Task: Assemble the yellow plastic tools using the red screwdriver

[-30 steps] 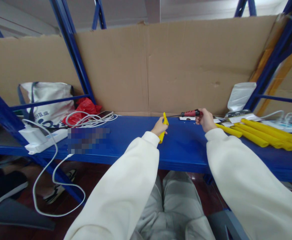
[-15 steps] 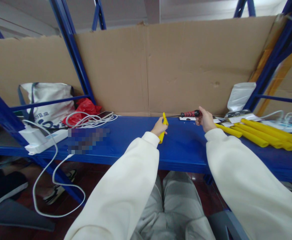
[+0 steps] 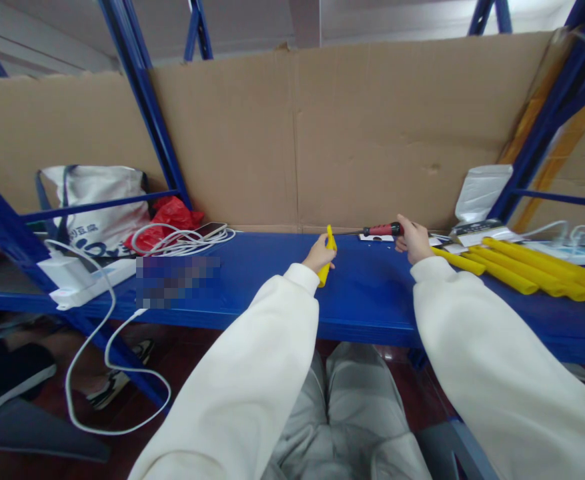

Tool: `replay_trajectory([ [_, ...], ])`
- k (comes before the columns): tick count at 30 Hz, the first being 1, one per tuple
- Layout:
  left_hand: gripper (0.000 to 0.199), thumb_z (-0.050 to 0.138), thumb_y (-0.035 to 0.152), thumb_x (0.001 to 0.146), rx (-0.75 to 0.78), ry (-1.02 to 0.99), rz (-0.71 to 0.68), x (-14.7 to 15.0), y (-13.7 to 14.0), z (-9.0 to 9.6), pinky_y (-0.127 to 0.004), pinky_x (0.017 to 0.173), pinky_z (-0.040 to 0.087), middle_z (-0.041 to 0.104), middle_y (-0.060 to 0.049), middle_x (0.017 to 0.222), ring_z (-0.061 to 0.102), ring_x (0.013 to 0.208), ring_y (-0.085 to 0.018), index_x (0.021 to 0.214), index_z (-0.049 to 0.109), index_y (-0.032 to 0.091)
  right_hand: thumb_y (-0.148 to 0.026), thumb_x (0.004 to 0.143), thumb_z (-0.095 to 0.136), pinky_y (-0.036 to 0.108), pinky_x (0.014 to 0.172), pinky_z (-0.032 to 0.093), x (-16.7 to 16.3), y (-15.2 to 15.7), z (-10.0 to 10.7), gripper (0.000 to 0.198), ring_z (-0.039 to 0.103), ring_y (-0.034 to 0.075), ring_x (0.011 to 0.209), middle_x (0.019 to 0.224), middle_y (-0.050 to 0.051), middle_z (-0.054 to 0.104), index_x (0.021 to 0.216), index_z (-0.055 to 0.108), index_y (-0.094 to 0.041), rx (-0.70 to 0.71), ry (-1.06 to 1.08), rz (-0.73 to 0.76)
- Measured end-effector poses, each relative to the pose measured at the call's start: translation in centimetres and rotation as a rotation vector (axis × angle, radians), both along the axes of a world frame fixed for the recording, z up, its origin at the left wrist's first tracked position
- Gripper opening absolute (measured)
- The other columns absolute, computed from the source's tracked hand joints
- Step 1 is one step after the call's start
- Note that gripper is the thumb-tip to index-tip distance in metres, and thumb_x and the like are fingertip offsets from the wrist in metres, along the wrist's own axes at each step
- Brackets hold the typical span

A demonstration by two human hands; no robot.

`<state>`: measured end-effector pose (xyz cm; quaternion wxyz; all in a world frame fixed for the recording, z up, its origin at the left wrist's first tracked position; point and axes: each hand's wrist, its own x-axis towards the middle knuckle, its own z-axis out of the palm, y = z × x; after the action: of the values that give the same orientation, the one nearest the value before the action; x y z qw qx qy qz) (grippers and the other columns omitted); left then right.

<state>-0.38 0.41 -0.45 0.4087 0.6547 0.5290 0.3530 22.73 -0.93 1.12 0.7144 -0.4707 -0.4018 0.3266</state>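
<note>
My left hand [image 3: 319, 255] is closed round a narrow yellow piece [image 3: 326, 272], held upright over the blue tabletop [image 3: 367, 287]; its exact kind I cannot make out. In my right hand [image 3: 413, 239] is the end of a screwdriver with a red and black handle [image 3: 383, 230]. The thumb and fingers pinch the handle's rear end. Its thin shaft lies level and points left, and the tip meets or passes close to the upper part of the yellow piece. Whether it touches is too small to tell.
Several yellow tubes [image 3: 532, 267] lie at the right, beside a white pouch [image 3: 482, 193]. At the left are a power strip [image 3: 95, 283], white cables [image 3: 172, 241], a red bag [image 3: 175, 215] and a cloth bag [image 3: 102, 200]. Cardboard [image 3: 362, 133] stands behind. Another person's leg [image 3: 67, 360] shows lower left.
The screwdriver's handle has turned about its own axis, and my right hand's fingers have shifted slightly on its end. My left hand and the yellow piece stay nearly still.
</note>
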Motion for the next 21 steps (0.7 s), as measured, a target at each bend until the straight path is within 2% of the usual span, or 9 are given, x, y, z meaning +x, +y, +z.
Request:
replay_trajectory([
  [3,0.077,0.057,0.004,0.093,0.002,-0.006,0.006,0.01,0.05,-0.05,-0.018,0.049,0.046,0.069,-0.017,0.134,0.066,0.064,-0.011,0.163,0.035,0.024,-0.038,0.079,0.082,0.022,0.029,0.026,0.15,0.2,0.06,0.036,0.038,0.01,0.033,0.044,-0.01,0.039,0.074,0.048,-0.025,-0.001,0.012,0.012],
  [6,0.077,0.055,0.003,0.092,0.006,-0.01,0.01,0.02,-0.01,-0.03,-0.018,0.049,0.046,0.07,-0.017,0.133,0.066,0.063,-0.011,0.163,0.036,0.025,-0.041,0.08,0.08,0.022,0.029,0.028,0.05,0.24,0.26,0.035,0.04,0.01,0.033,0.048,-0.007,0.047,0.074,0.049,-0.025,-0.006,0.039,0.008],
  [9,0.077,0.054,0.002,0.091,0.002,-0.011,0.006,0.0,-0.11,0.04,-0.019,0.049,0.046,0.07,-0.018,0.133,0.066,0.061,-0.011,0.162,0.036,0.024,-0.046,0.087,0.073,0.022,0.027,0.024,-0.17,0.0,0.41,0.038,0.032,0.01,0.03,0.041,-0.01,0.037,0.073,0.044,-0.027,-0.085,0.061,-0.017],
  [11,0.076,0.055,0.002,0.091,0.002,-0.013,0.002,-0.03,-0.16,0.1,-0.019,0.049,0.047,0.07,-0.018,0.134,0.065,0.06,-0.01,0.162,0.036,0.023,-0.044,0.089,0.071,0.022,0.028,0.023,-0.31,-0.2,0.51,0.038,0.028,0.01,0.029,0.039,-0.012,0.03,0.073,0.041,-0.028,-0.147,0.072,-0.023],
  [15,0.077,0.058,0.003,0.092,-0.003,-0.017,0.003,-0.07,-0.22,0.2,-0.018,0.05,0.046,0.069,-0.018,0.135,0.066,0.06,-0.01,0.162,0.036,0.024,-0.037,0.086,0.069,0.021,0.029,0.024,-0.42,-0.33,0.69,0.03,0.032,0.01,0.031,0.042,-0.01,0.035,0.075,0.044,-0.026,-0.141,0.08,-0.003],
  [18,0.078,0.059,0.003,0.092,-0.014,-0.015,0.009,-0.1,-0.33,0.33,-0.018,0.05,0.047,0.069,-0.018,0.136,0.066,0.062,-0.011,0.163,0.035,0.026,-0.04,0.086,0.069,0.022,0.028,0.025,-0.27,-0.17,0.6,0.026,0.036,0.011,0.031,0.044,-0.008,0.041,0.079,0.048,-0.026,-0.131,0.092,-0.014],
  [21,0.078,0.057,0.001,0.093,-0.027,-0.013,0.007,-0.14,-0.56,0.55,-0.018,0.049,0.046,0.069,-0.018,0.136,0.064,0.06,-0.009,0.164,0.034,0.025,-0.046,0.085,0.072,0.023,0.028,0.024,-0.01,-0.05,0.33,0.033,0.033,0.012,0.03,0.041,-0.01,0.036,0.079,0.046,-0.027,-0.169,0.101,-0.022],
])
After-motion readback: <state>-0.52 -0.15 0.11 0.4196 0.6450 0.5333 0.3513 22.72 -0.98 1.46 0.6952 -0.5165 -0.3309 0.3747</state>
